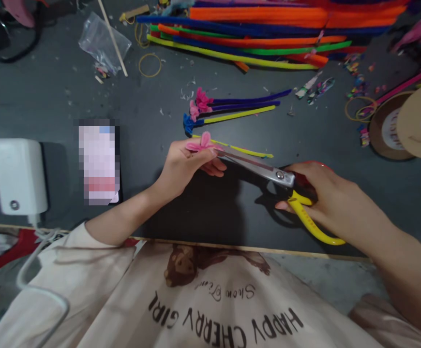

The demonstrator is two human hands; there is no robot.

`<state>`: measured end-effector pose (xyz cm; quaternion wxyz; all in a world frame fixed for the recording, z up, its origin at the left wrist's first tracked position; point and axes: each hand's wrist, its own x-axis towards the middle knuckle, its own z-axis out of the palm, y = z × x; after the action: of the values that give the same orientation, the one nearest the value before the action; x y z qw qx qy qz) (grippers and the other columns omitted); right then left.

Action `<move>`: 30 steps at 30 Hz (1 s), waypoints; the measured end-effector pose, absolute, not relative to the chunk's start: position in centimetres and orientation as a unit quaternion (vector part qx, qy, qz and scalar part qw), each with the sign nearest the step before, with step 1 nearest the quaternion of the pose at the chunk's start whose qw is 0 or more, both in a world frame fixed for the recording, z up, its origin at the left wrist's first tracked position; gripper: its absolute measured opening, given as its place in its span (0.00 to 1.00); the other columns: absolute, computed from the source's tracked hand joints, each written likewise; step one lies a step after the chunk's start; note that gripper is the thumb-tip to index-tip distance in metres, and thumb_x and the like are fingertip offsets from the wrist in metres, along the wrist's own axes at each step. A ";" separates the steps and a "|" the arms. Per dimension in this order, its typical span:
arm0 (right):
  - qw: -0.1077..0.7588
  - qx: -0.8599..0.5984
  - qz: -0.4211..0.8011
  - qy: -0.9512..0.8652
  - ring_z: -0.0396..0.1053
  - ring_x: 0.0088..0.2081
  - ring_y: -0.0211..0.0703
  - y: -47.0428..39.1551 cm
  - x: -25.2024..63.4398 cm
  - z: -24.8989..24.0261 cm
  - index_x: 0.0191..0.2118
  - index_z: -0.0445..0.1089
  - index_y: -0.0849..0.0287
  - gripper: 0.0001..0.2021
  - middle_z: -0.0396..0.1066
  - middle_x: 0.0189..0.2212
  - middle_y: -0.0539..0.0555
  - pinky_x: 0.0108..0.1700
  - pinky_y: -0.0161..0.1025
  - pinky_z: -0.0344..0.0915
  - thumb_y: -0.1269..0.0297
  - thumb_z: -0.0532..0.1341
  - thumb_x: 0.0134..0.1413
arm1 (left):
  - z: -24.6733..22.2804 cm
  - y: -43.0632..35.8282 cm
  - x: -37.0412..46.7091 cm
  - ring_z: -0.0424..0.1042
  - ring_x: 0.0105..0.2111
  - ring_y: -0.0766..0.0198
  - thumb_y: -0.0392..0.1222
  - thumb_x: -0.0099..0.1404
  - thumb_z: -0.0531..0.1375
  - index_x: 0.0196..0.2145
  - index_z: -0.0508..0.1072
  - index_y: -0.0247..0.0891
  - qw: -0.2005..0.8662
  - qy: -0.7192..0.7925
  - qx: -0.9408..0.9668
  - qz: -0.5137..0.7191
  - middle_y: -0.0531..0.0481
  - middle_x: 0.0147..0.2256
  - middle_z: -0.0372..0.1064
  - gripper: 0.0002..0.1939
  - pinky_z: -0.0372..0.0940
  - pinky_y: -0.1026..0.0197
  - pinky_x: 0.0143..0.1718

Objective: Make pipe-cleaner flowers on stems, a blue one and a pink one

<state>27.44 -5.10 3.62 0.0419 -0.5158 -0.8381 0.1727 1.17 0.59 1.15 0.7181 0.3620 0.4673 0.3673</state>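
My left hand (192, 162) pinches a pink pipe-cleaner flower (203, 141) between thumb and fingers, above the dark table. My right hand (336, 198) grips the yellow handles of a pair of scissors (261, 166), whose blades point left. The blade tips reach the flower beside my left thumb; whether they touch it I cannot tell. Just beyond my left hand lie several pipe-cleaner flowers: a dark pink flower (203, 100) and a blue flower (187, 123) among them, with purple and yellow stems. A yellow stem (247, 148) runs behind the scissors.
A bundle of coloured pipe cleaners (254, 46) lies at the back. Ribbon spools (413, 116) stand on the right. On the left are a phone (99, 164), a white power bank (20, 176) with a cable, a plastic bag (103, 43) and a wooden stick (112, 38).
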 end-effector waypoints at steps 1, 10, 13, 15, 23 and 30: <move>0.042 -0.516 0.179 -0.837 0.74 0.31 0.53 -5.1 27.5 3.6 0.45 0.67 0.64 0.34 0.74 0.36 0.63 0.29 0.46 0.69 0.34 0.47 0.56 | 1.1 0.6 1.1 0.76 0.19 0.68 0.39 0.54 0.62 0.29 0.74 0.33 0.720 0.464 0.361 0.368 0.55 0.20 0.75 0.06 0.71 0.70 0.22; 0.011 -0.545 0.259 -0.797 0.70 0.26 0.46 -4.7 27.8 4.2 0.44 0.69 0.62 0.36 0.71 0.29 0.57 0.27 0.41 0.65 0.31 0.48 0.53 | 0.9 0.5 1.0 0.76 0.21 0.68 0.43 0.57 0.64 0.31 0.76 0.33 0.717 0.456 0.377 0.368 0.54 0.21 0.76 0.09 0.72 0.70 0.23; 0.003 -0.549 0.283 -0.786 0.68 0.25 0.44 -4.7 28.0 4.2 0.43 0.68 0.59 0.33 0.71 0.29 0.56 0.27 0.40 0.65 0.31 0.49 0.53 | 1.0 0.5 1.0 0.77 0.21 0.68 0.44 0.57 0.65 0.31 0.76 0.32 0.711 0.460 0.385 0.367 0.54 0.22 0.75 0.10 0.73 0.69 0.24; 0.007 -0.545 0.287 -0.788 0.68 0.25 0.43 -4.7 28.0 4.3 0.43 0.67 0.58 0.33 0.71 0.29 0.56 0.28 0.40 0.65 0.31 0.48 0.54 | 0.9 0.4 1.0 0.77 0.21 0.68 0.44 0.57 0.65 0.31 0.75 0.33 0.709 0.462 0.388 0.365 0.54 0.21 0.75 0.11 0.73 0.68 0.24; 0.008 -0.531 0.253 -0.809 0.66 0.22 0.41 -4.6 28.0 4.2 0.43 0.69 0.62 0.34 0.70 0.28 0.57 0.26 0.39 0.63 0.33 0.46 0.56 | 0.7 0.4 1.0 0.76 0.20 0.69 0.42 0.58 0.64 0.30 0.76 0.33 0.710 0.450 0.392 0.374 0.54 0.21 0.75 0.08 0.72 0.69 0.23; -0.030 -0.543 0.298 -0.785 0.69 0.24 0.47 -4.5 28.2 4.6 0.44 0.67 0.62 0.37 0.71 0.31 0.60 0.27 0.43 0.66 0.29 0.45 0.53 | 0.7 0.4 1.0 0.76 0.21 0.68 0.45 0.57 0.66 0.30 0.76 0.33 0.709 0.453 0.395 0.370 0.54 0.21 0.75 0.10 0.72 0.69 0.23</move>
<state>28.16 -4.48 4.55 -0.0301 -0.5425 -0.7849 0.2977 1.00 0.44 0.67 0.7086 0.3946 0.4531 0.3699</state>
